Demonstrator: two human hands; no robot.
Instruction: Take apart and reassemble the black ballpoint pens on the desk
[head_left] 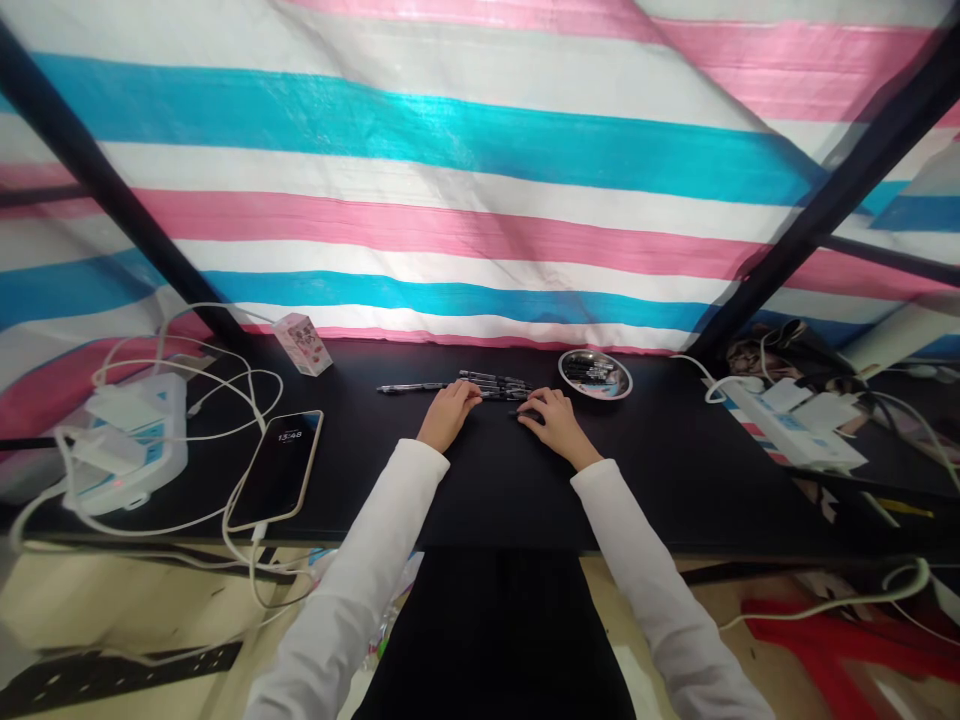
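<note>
Several black pens [491, 385] lie in a loose row on the black table [660, 470], just past my fingers. My left hand [448, 413] rests on the table with its fingers curled down, its tips touching the pens; one pen [409, 387] sticks out to its left. My right hand [553, 420] lies beside it, fingers bent, its tips on a small dark piece at the right end of the pens. Whether either hand grips anything is hidden by the fingers. Both arms wear white sleeves.
A round metal dish [595, 374] stands right of the pens. A phone [278, 467] on a cable lies at the left, beside a white power strip [127, 440] with tangled cords and a small pink carton [303, 343]. Another power strip [795, 425] sits at right. Striped tarp hangs behind.
</note>
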